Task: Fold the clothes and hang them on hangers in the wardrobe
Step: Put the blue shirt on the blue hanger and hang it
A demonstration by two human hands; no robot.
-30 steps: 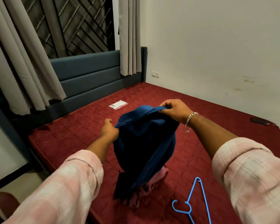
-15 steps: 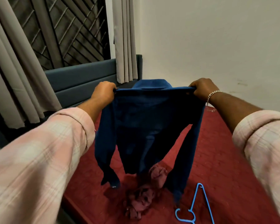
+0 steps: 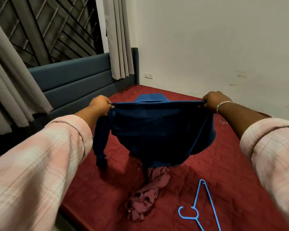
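My left hand [image 3: 100, 105] and right hand [image 3: 213, 101] each pinch one shoulder of the blue shirt [image 3: 158, 130], fingers curled over the fabric, holding it spread above the mattress [image 3: 223, 164]. Compared with half a second ago, I have lowered the shirt: its top edge then stood level with the headboard [image 3: 73, 80], whereas now it hangs against the red surface, collar on the far side. The body has billowed toward me into a rounded shape, and only the left sleeve now dangles free; the right sleeve is hidden behind the body. A crumpled pink garment [image 3: 147, 195] lies on the mattress below the shirt, near me. A blue hanger [image 3: 200, 209] lies flat to its right, hook toward the near edge. The mattress is dark red and quilted. Behind the grey-blue padded headboard at far left are a barred window [image 3: 45, 27] and grey curtains [image 3: 118, 37]. A white wall [image 3: 207, 39] with a socket [image 3: 148, 75] bounds the right side.
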